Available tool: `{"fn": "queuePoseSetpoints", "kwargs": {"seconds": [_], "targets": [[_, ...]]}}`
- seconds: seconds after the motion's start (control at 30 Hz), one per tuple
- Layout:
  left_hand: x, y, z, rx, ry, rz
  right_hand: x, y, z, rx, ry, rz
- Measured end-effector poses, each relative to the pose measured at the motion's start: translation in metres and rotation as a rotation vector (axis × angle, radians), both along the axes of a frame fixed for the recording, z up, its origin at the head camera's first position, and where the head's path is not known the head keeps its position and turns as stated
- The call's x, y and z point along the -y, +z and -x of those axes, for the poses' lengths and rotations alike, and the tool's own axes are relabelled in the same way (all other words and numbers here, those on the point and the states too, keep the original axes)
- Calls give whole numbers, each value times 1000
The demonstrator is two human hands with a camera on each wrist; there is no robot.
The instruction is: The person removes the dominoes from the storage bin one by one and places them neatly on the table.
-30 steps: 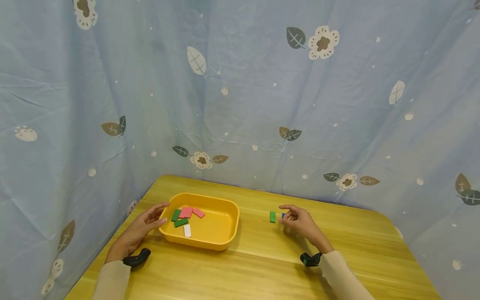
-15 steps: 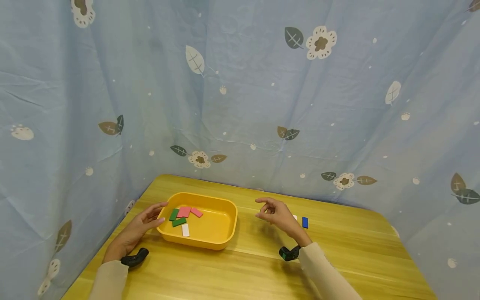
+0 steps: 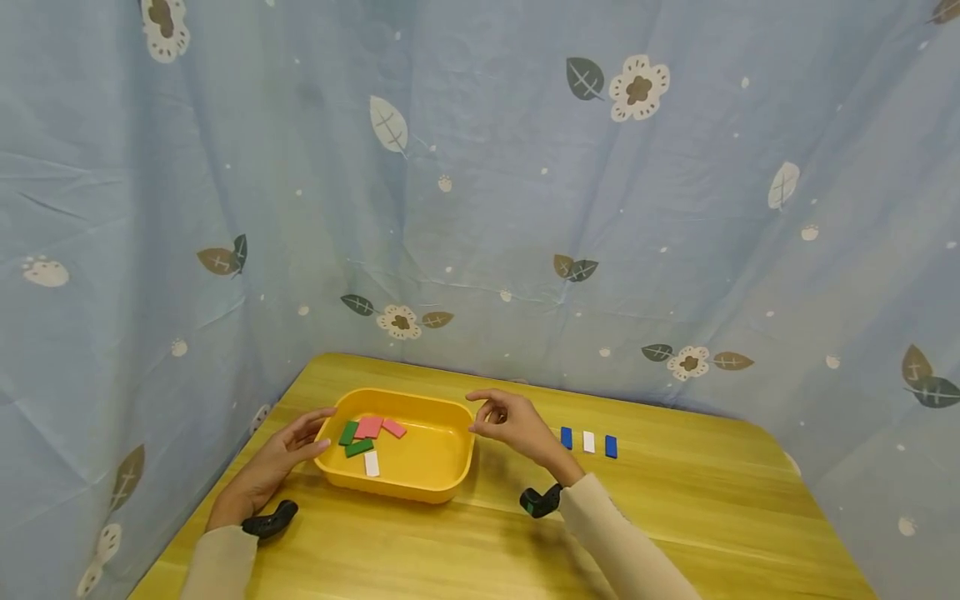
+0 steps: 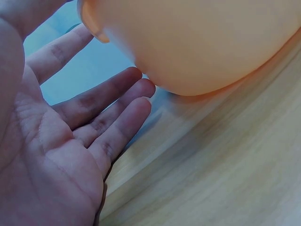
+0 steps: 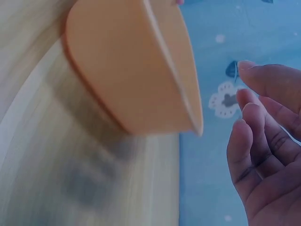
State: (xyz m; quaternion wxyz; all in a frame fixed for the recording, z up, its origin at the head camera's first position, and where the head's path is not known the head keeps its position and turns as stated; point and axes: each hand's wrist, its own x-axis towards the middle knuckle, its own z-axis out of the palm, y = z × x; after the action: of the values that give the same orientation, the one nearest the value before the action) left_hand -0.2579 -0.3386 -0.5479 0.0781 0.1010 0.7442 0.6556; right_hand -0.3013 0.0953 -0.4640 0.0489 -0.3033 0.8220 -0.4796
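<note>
A yellow plastic tray stands on the wooden table. Inside it, toward its left side, lie green blocks, pink blocks and a white block, all small and flat. My left hand is at the tray's left end, fingers extended, the fingertips right at its rim and wall. Beside the tray's right rim hovers my right hand, fingers loosely bent. In the right wrist view nothing shows between its thumb and fingers.
Right of my right hand, a blue block, a white block and another blue block lie in a spaced row. A blue patterned curtain hangs behind and left of the table.
My right hand has moved left from the row of blocks to the tray's right rim, uncovering the blue and white blocks. The green block near the row is now out of sight. My left hand stays put.
</note>
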Motion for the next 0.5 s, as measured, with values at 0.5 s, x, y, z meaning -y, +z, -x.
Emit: {"fn": "queuePoseSetpoints", "kwargs": {"seconds": [0.5], "targets": [[-2, -1, 1, 3, 16, -2, 55, 1, -3, -3, 86, -13]]}}
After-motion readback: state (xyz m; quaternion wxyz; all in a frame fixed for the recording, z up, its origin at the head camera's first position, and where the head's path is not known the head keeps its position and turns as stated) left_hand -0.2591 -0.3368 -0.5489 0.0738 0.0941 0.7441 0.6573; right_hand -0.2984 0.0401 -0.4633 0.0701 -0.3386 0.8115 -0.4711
